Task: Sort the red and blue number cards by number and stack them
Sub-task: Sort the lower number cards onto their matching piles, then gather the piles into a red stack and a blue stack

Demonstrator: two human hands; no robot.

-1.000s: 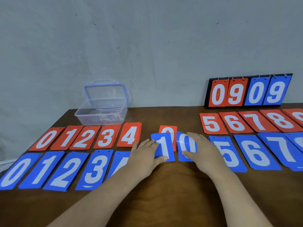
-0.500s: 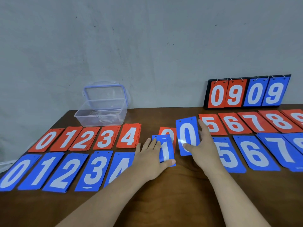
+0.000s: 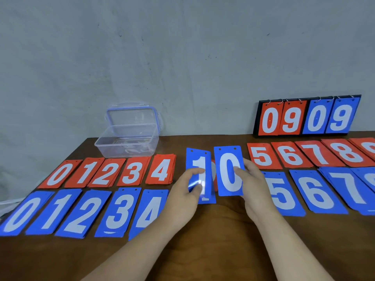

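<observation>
Your left hand (image 3: 182,189) pinches the glossy blue plastic "1" card (image 3: 197,157) and your right hand (image 3: 255,183) pinches the blue "0" card (image 3: 228,159), both raised mid-table. Such light thumb-and-finger grips could let either slip short of the blue "0" pile (image 3: 20,213).

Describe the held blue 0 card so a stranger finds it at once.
On the table, find the gap between the blue 4 and blue 5. There the right hand holds the blue 0 card raised. Other blue zeros lie far left or hang on the scoreboard.
</observation>
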